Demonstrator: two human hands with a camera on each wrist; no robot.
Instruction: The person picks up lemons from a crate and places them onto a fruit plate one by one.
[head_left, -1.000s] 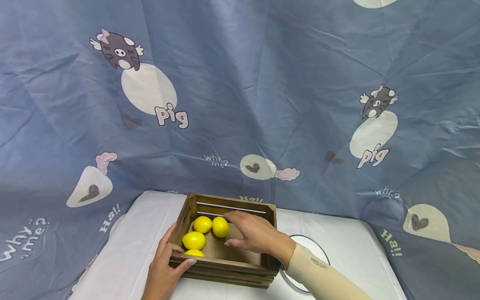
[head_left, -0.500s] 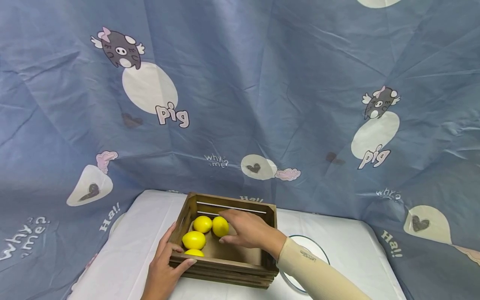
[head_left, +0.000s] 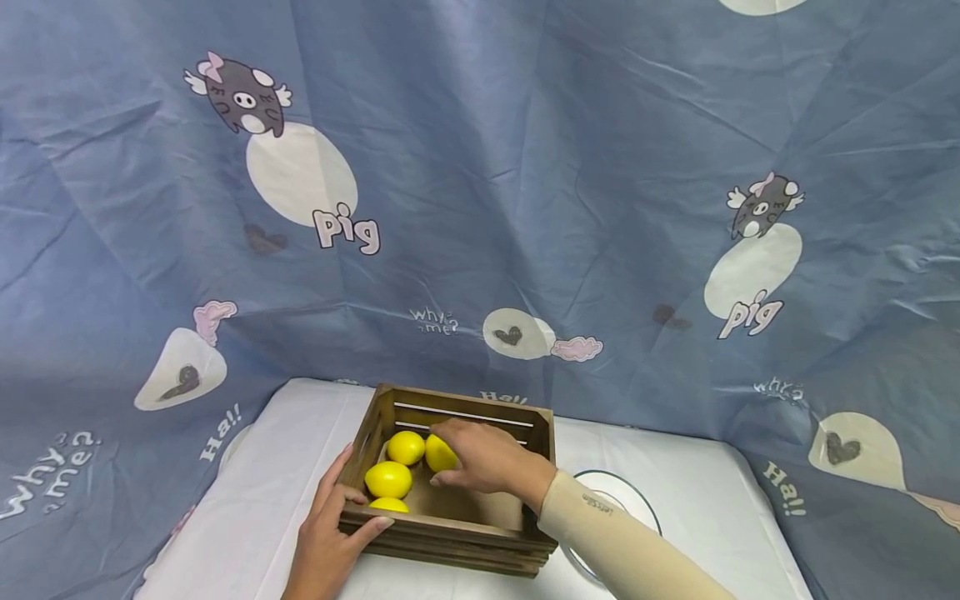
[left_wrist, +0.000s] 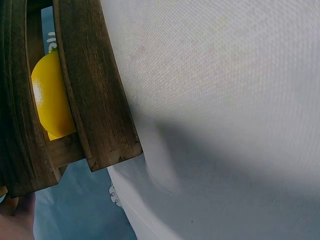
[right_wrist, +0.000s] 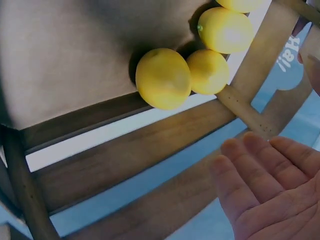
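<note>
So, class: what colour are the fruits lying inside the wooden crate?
Bright yellow. The lemons show best in the right wrist view, inside the brown crate.

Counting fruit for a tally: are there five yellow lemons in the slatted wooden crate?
No, the head view shows four yellow lemons in the slatted wooden crate.

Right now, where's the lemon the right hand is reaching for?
In the head view, that lemon lies inside the wooden crate, towards its back slats, just right of another lemon, with the right hand over it.
</note>
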